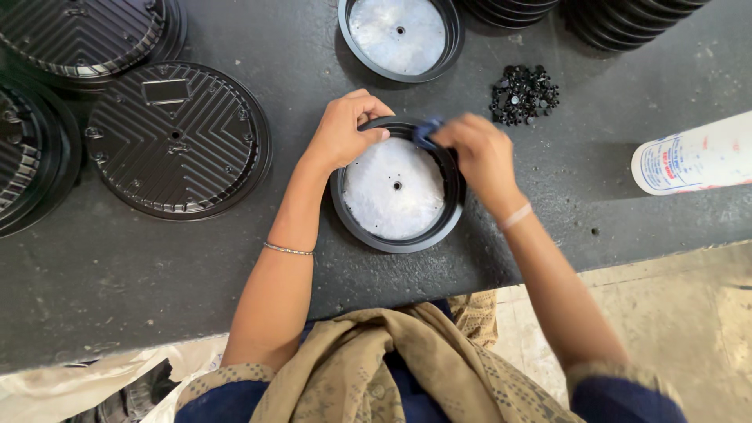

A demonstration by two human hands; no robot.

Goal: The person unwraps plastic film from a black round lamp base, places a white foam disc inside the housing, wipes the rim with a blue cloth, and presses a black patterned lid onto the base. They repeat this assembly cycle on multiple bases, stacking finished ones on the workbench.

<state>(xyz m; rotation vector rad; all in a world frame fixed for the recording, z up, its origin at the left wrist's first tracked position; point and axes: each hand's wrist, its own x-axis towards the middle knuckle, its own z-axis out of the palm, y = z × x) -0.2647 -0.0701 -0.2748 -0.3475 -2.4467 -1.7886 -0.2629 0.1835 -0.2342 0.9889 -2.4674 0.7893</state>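
Black round tray (450,205) — left hand (342,129) grips its rim, right hand (479,153) pinches one blue cloth (425,133).

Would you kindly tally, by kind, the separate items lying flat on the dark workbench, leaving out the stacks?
Round black housings with silvery white inner plates: 2
Ribbed black round covers: 1
White cylindrical bottles lying down: 1
Piles of small black parts: 1
Total: 5

Both forearms extended, left hand (342,129) curled, right hand (479,153) fingers pinched.
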